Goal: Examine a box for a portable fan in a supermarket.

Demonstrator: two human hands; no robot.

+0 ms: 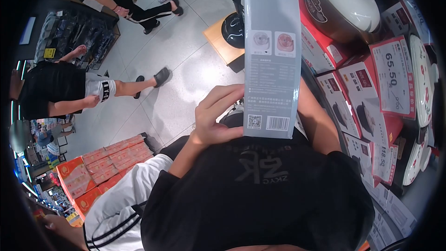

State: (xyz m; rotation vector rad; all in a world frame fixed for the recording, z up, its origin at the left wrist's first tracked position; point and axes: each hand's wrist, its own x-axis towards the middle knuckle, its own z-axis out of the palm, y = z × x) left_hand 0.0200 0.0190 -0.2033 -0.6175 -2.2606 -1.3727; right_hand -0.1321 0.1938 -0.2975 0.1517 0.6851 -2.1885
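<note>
A tall grey cardboard box (273, 74) stands upright before my chest. Its facing side carries two small pictures of what look like little fans, one pale and one pink, above rows of print, a QR code and a barcode. My left hand (218, 116) grips the box's lower left edge, with the thumb near the bottom and the fingers higher up. From the right, my right forearm (318, 121) runs up behind the box, and that hand is hidden there.
Shelves on my right hold red boxes (367, 97), price signs (394, 76) and a lidded brown pot (341, 7). A black-based stand (233, 30) rests on a wooden block ahead. Orange cartons (111, 162) are stacked at left. Several people are nearby, one in white shorts (95, 88).
</note>
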